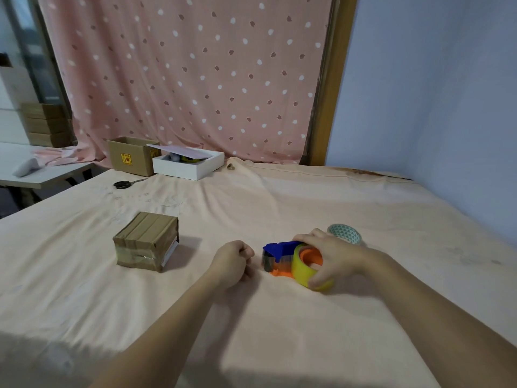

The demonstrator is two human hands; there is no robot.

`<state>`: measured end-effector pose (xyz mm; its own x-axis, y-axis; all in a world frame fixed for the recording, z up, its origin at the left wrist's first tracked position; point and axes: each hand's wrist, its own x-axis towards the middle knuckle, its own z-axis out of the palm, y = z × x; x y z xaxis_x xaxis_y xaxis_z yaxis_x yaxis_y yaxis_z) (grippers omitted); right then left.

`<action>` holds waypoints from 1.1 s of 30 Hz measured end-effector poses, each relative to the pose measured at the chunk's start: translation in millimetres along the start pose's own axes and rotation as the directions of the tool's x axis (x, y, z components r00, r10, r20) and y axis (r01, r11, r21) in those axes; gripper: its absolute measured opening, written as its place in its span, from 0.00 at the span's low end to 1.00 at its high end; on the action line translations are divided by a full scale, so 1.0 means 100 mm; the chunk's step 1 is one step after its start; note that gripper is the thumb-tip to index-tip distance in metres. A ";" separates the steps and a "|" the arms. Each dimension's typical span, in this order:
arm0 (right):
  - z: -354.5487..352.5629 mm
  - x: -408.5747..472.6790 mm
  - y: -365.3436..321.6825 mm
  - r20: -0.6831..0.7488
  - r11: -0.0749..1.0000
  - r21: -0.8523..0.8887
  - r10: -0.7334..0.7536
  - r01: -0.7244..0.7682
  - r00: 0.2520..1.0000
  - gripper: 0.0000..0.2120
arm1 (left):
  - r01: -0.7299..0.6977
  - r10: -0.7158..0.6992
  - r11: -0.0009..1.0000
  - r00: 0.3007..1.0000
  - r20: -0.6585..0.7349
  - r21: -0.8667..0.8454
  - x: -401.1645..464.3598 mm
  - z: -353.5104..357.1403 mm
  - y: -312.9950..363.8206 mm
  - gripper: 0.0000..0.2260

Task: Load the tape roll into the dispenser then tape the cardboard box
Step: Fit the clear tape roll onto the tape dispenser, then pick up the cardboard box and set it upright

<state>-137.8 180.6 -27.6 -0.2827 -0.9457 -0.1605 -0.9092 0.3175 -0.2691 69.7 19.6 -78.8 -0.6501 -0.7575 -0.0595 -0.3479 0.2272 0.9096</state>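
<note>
while right hand (333,254) fingers clasp tape roll (303,273) on dispenser (279,254), left hand (233,261) fisted empty; patterned roll (345,233) behind, taped box (147,242) left.

The tape dispenser (281,254) is blue on top and orange below, with an orange hub inside a translucent yellow tape roll (303,271). A second roll (345,233) bears a teal-and-white triangle pattern. The cardboard box (147,242) is brown under glossy tape. The counter's cloth (279,203) is pale peach. The curtain (190,77) is pink with white dots and dark leaf marks.

Cardboard box (146,241) lies left of dispenser (282,257); scissors (124,184) behind.
</note>
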 end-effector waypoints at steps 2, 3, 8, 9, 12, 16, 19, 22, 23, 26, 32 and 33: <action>0.01 0.00 0.01 -0.002 1.000 0.010 0.001 -0.001 1.000 0.50 | 0.003 -0.002 1.000 1.000 -0.026 0.008 0.01 0.02 0.00 0.10; 0.01 0.00 0.01 -0.008 1.000 0.009 0.002 -0.002 1.000 0.50 | -0.005 0.005 1.000 0.999 -0.036 0.004 0.02 0.02 -0.01 0.10; 0.04 -0.02 -0.02 0.003 0.999 -0.037 0.036 -0.036 0.999 0.55 | -0.041 0.039 0.997 0.999 -0.024 -0.059 0.03 -0.03 -0.07 0.09; 0.04 -0.02 -0.02 0.011 0.998 -0.035 0.045 -0.045 0.999 0.57 | -0.034 0.034 0.997 0.999 -0.010 -0.073 0.04 -0.04 -0.08 0.09; 0.05 -0.04 -0.03 0.018 0.998 -0.043 0.055 -0.054 0.998 0.61 | -0.010 0.013 0.994 1.000 0.021 -0.105 0.06 -0.10 -0.11 0.11; 0.06 -0.03 -0.03 -0.005 0.998 -0.047 0.052 -0.052 0.999 0.63 | -0.004 0.002 0.995 1.000 -0.016 -0.095 -0.04 -0.20 -0.01 0.11; 0.05 -0.03 -0.03 -0.023 0.997 -0.078 0.026 -0.027 0.999 0.65 | -0.158 0.197 0.974 0.943 -0.268 0.161 -0.24 -0.52 0.23 0.08; -0.01 -0.05 -0.24 -0.170 0.999 -0.041 -0.042 0.036 0.985 0.58 | -0.010 0.359 0.795 0.814 -0.457 0.606 -0.34 -1.10 0.32 0.14; -0.03 -0.03 -0.37 -0.239 0.997 -0.007 -0.082 0.083 0.968 0.52 | 0.134 0.289 0.723 0.833 -0.472 0.678 -0.32 -1.27 0.29 0.21; -0.01 0.09 -0.80 -0.389 0.968 0.083 -0.186 0.236 0.902 0.35 | 0.370 -0.089 0.597 0.913 -0.399 0.712 -0.21 -1.55 0.08 0.36; 0.24 0.39 -1.46 -0.355 0.934 0.118 -0.278 0.338 0.893 0.31 | 0.191 0.029 0.701 0.955 -0.295 0.687 -0.25 -1.42 -0.02 0.31; 0.27 0.42 -1.51 -0.338 0.934 0.137 -0.268 0.329 0.902 0.35 | 0.127 0.060 0.742 0.966 -0.253 0.658 -0.28 -1.37 0.01 0.31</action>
<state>-4.4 95.0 -19.0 -0.1151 -0.9619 0.2482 -0.9006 -0.0044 -0.4347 180.1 -42.3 -20.2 -0.4774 -0.8729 0.1008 -0.7852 0.4753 0.3969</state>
